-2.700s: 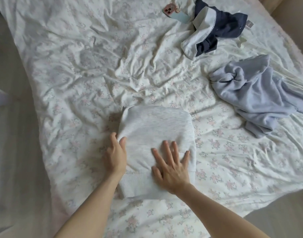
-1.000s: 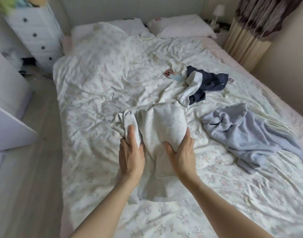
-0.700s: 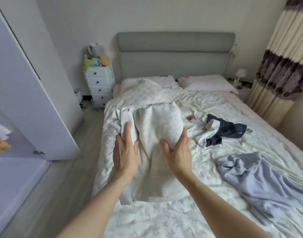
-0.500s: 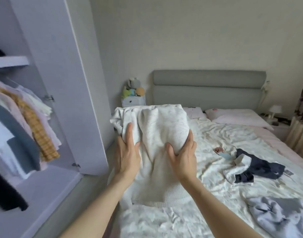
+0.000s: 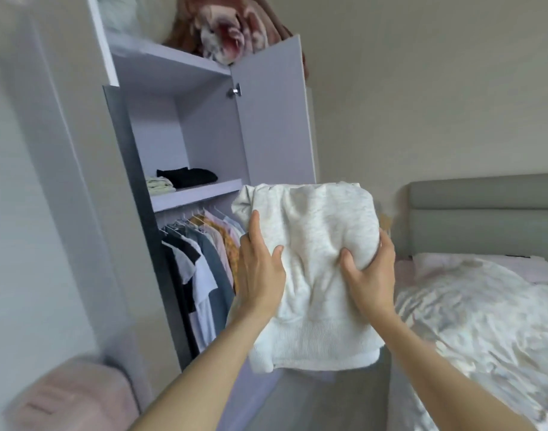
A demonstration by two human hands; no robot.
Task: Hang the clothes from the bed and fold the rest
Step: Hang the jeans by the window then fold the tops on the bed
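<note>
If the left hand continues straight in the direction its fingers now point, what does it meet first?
Probably the open wardrobe door. The left hand, gripping the folded sweater, points up and forward; in the picture that line meets the door, right of the shelf. Depth is unclear.

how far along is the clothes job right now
Done: the light grey sweater is folded, and shirts already hang on the wardrobe rail. In hand: left hand and right hand carry the sweater before the open wardrobe. Left: shelving it, perhaps beside the folded clothes. Any clothes left on the bed are out of view.
</note>
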